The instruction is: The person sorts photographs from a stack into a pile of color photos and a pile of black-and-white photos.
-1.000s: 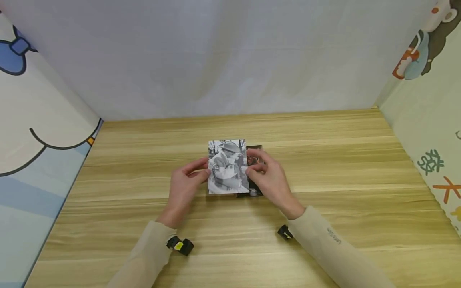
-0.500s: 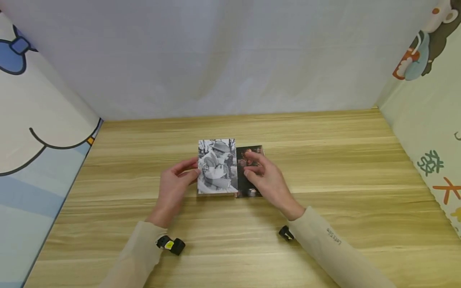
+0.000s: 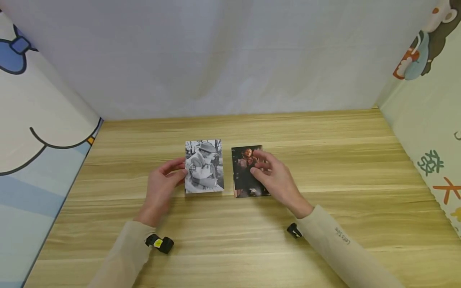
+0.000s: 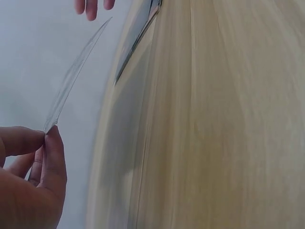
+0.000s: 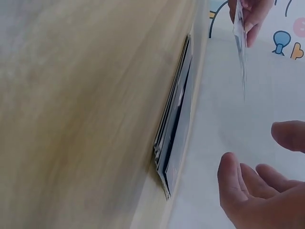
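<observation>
My left hand [image 3: 163, 182] pinches the left edge of a black-and-white photo card [image 3: 204, 166] between thumb and fingers. In the left wrist view the card [image 4: 74, 78] is edge-on, lifted above the table with its shadow below. A small stack of dark photo cards [image 3: 245, 176] lies on the table to the right, its edges slightly uneven. My right hand [image 3: 275, 176] hovers over the right side of this stack. In the right wrist view the thumb and fingers of the right hand [image 5: 267, 181] are apart, with nothing between them, above the stack [image 5: 174, 119].
The wood-grain table [image 3: 324, 160] spans the view. A pale cloth wall [image 3: 230, 60] stands behind it, with cartoon-printed panels on the left [image 3: 43, 100] and right [image 3: 428, 120]. Black wrist cameras [image 3: 163, 244] sit at the cuffs.
My left hand has carried the black-and-white card leftward, off the stack, uncovering the dark card on top. The right hand has let go of that card and shifted slightly right.
</observation>
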### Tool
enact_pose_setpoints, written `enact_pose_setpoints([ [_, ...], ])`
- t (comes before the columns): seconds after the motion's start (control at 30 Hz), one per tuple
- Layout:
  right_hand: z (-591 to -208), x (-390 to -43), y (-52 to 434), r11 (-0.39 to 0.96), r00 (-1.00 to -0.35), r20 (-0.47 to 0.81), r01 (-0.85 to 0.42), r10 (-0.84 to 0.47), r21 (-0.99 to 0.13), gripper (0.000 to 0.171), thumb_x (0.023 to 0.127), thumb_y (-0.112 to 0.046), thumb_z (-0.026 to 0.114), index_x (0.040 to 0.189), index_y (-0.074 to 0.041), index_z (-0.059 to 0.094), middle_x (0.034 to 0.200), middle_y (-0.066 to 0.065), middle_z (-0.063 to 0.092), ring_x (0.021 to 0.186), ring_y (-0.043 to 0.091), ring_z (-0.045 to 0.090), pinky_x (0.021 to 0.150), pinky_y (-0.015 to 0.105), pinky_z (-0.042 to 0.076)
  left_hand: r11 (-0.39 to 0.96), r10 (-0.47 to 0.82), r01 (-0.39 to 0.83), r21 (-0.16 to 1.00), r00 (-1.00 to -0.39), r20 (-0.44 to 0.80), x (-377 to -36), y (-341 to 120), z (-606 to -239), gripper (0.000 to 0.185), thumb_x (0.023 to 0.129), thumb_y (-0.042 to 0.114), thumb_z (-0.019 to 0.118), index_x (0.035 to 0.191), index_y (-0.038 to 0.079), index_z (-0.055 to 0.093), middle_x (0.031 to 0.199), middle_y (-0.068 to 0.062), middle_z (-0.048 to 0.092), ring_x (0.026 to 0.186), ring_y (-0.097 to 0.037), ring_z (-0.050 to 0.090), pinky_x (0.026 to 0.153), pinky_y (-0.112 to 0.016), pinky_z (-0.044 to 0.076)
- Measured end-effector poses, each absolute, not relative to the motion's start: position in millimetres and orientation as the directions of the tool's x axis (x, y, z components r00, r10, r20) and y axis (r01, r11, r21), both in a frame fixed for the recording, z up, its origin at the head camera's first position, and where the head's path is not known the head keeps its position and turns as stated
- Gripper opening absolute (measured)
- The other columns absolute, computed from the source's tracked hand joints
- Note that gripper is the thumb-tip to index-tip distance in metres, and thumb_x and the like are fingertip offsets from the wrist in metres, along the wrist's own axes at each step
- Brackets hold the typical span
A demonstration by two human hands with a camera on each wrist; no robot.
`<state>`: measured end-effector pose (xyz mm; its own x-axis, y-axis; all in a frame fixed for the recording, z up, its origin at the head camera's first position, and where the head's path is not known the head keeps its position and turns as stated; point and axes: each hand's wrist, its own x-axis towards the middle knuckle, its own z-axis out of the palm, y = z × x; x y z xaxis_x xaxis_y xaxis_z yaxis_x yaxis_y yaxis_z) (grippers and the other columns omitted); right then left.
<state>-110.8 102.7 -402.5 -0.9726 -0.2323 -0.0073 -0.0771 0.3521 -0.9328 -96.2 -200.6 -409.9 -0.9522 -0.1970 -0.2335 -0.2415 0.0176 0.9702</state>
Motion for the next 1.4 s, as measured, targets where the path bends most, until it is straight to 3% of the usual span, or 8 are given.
enact_pose_setpoints([
  [0.5, -411.4, -117.0, 58.5, 0.366, -0.946, -0.023, -0.103, -0.324, -0.925, 0.048, 0.103, -0.012, 0.063, 0.148, -0.001, 0.052, 0.13, 0.015, 0.068, 0.105, 0.03, 0.071, 0.086, 0.042, 0.061, 0.009, -0.194, -0.254, 0.967, -0.949, -0.248, -98.8, -211.7, -412.7, 0.044, 0.095, -0.006, 0.067, 0.138, -0.005, 0.061, 0.108, -0.002, 0.066, 0.092, -0.006, 0.065, 0.079, -0.021, 0.059],
  [0.7, -412.8, -122.1, 41.1, 0.325, -0.937, -0.042, -0.078, -0.346, -0.942, 0.048, 0.102, -0.014, 0.063, 0.147, -0.001, 0.054, 0.127, 0.014, 0.07, 0.103, 0.029, 0.072, 0.086, 0.042, 0.06, 0.013, -0.182, -0.255, 0.967, -0.952, -0.248, -98.2, -214.5, -413.5, 0.044, 0.095, -0.006, 0.067, 0.139, -0.006, 0.06, 0.109, -0.002, 0.066, 0.092, -0.007, 0.065, 0.079, -0.02, 0.059],
  [1.03, -414.9, -127.0, 15.9, 0.305, -0.952, -0.008, -0.09, -0.306, -0.948, 0.045, 0.094, 0.0, 0.067, 0.138, 0.004, 0.06, 0.108, 0.016, 0.074, 0.087, 0.026, 0.075, 0.075, 0.032, 0.061, 0.036, -0.177, -0.266, 0.963, -0.951, -0.256, -96.8, -223.4, -416.8, 0.044, 0.096, -0.005, 0.067, 0.139, -0.005, 0.06, 0.109, -0.001, 0.067, 0.094, -0.009, 0.066, 0.079, -0.021, 0.06],
  [1.1, -415.9, -127.6, 12.7, 0.32, -0.952, 0.013, -0.115, -0.304, -0.941, 0.045, 0.093, 0.002, 0.067, 0.137, 0.005, 0.06, 0.104, 0.016, 0.074, 0.085, 0.026, 0.075, 0.076, 0.036, 0.062, 0.044, -0.173, -0.272, 0.961, -0.95, -0.261, -95.8, -225.7, -416.8, 0.044, 0.095, -0.005, 0.067, 0.139, -0.005, 0.06, 0.11, -0.001, 0.067, 0.096, -0.009, 0.066, 0.08, -0.021, 0.06],
  [1.17, -416.6, -128.1, 9.7, 0.36, -0.953, 0.022, -0.136, -0.303, -0.923, 0.046, 0.091, 0.001, 0.067, 0.137, 0.005, 0.06, 0.103, 0.014, 0.075, 0.084, 0.024, 0.075, 0.098, 0.042, 0.056, 0.061, -0.168, -0.281, 0.958, -0.949, -0.267, -95.4, -228.2, -417.4, 0.044, 0.096, -0.004, 0.067, 0.139, -0.005, 0.06, 0.112, -0.003, 0.067, 0.097, -0.01, 0.066, 0.08, -0.022, 0.06],
  [1.23, -417.1, -129.1, 7.0, 0.414, -0.954, 0.015, -0.145, -0.301, -0.899, 0.048, 0.091, -0.001, 0.068, 0.138, 0.004, 0.06, 0.101, 0.011, 0.076, 0.085, 0.021, 0.075, 0.118, 0.054, 0.037, 0.089, -0.161, -0.29, 0.953, -0.948, -0.274, -95.2, -230.4, -417.5, 0.044, 0.096, -0.003, 0.067, 0.14, -0.004, 0.06, 0.116, -0.007, 0.066, 0.098, -0.009, 0.066, 0.081, -0.022, 0.06],
  [1.33, -417.0, -130.8, 3.5, 0.485, -0.953, -0.012, -0.143, -0.302, -0.863, 0.052, 0.089, -0.002, 0.068, 0.14, 0.002, 0.059, 0.099, 0.006, 0.077, 0.082, 0.017, 0.073, 0.118, 0.054, 0.035, 0.137, -0.155, -0.302, 0.944, -0.947, -0.28, -95.8, -232.5, -417.9, 0.044, 0.097, -0.001, 0.067, 0.14, -0.004, 0.06, 0.123, -0.014, 0.064, 0.096, -0.007, 0.066, 0.081, -0.022, 0.06],
  [1.4, -416.7, -132.0, 1.2, 0.526, -0.952, -0.032, -0.14, -0.304, -0.839, 0.053, 0.088, -0.002, 0.068, 0.14, 0.001, 0.059, 0.096, 0.005, 0.077, 0.078, 0.015, 0.07, 0.101, 0.044, 0.051, 0.18, -0.154, -0.304, 0.936, -0.948, -0.278, -96.7, -233.2, -417.8, 0.043, 0.097, 0.0, 0.066, 0.14, -0.004, 0.06, 0.125, -0.018, 0.064, 0.094, -0.005, 0.065, 0.081, -0.022, 0.06],
])
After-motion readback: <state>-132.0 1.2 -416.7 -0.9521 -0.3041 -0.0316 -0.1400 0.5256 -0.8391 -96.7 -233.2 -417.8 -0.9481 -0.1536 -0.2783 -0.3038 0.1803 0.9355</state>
